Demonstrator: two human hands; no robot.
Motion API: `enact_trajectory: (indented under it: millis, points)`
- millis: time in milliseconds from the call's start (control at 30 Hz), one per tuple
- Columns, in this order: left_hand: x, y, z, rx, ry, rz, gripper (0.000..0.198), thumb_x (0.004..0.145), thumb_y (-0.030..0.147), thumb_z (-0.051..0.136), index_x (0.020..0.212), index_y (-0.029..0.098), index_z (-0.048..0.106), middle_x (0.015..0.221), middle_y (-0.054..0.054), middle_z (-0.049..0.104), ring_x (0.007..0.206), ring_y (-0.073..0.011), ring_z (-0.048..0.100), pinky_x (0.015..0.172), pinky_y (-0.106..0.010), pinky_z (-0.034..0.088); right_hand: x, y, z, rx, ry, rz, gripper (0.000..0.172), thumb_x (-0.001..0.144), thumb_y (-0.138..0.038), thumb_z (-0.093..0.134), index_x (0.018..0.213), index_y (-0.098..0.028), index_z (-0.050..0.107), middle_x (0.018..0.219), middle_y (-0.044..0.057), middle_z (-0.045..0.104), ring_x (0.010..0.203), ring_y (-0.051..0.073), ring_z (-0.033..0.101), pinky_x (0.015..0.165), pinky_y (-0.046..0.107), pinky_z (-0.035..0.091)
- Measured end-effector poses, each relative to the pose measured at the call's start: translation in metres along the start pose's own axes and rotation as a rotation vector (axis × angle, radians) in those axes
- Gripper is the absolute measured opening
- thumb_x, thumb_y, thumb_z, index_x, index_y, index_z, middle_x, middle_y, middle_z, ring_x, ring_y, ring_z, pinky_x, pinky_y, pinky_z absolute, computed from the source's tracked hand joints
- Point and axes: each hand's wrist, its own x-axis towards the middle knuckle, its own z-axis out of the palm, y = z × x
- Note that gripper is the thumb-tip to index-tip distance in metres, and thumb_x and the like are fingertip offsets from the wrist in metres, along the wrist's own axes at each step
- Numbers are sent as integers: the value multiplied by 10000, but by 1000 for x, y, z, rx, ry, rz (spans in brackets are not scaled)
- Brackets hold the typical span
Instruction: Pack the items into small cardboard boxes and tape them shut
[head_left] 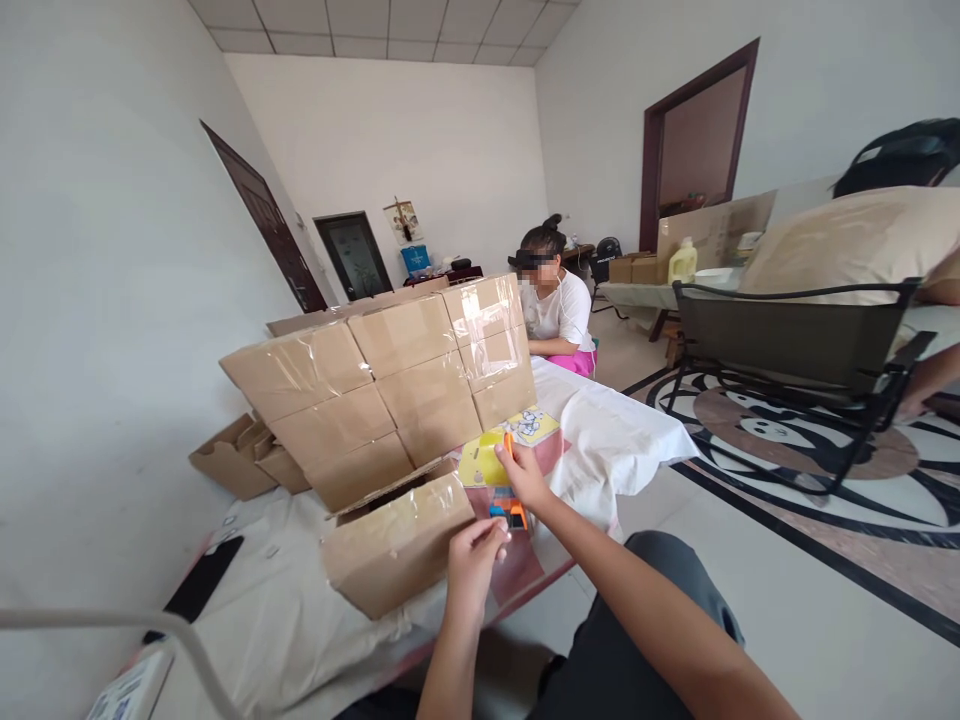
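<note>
- A surface (300,610) draped in white cloth holds many brown cardboard boxes.
- The nearest one, a taped box (397,545), lies on its side at the front edge, sealed with clear tape; its contents are hidden.
- The left hand (474,556) touches that box's right end with its fingers curled narrowly together; what they pinch cannot be told.
- The right hand (525,478) is closed on the edge of a yellow packet (480,465), just behind the box.
- A small orange and blue tool (511,514) lies between the two hands.
- Behind stands a stack of sealed boxes (390,385), two rows high.
- One open box (232,455) sits on the left, by the wall; its inside is not visible.
- A black phone (202,580) lies on the cloth.
- Another person (559,305) sits at the far end.
</note>
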Motion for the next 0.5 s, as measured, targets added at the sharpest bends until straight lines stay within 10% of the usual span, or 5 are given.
enact_trajectory:
  millis: [500]
  points:
    - [5,-5,-8,-88,-120,-198,560,476,487,918,884,124,791,687,-48,673,462,-20,324,490,-206,199,0,2,-3,-59,-60,-28,543,897,-656,494,619,-228,309,606,-44,278,591,107,270,557,272,233]
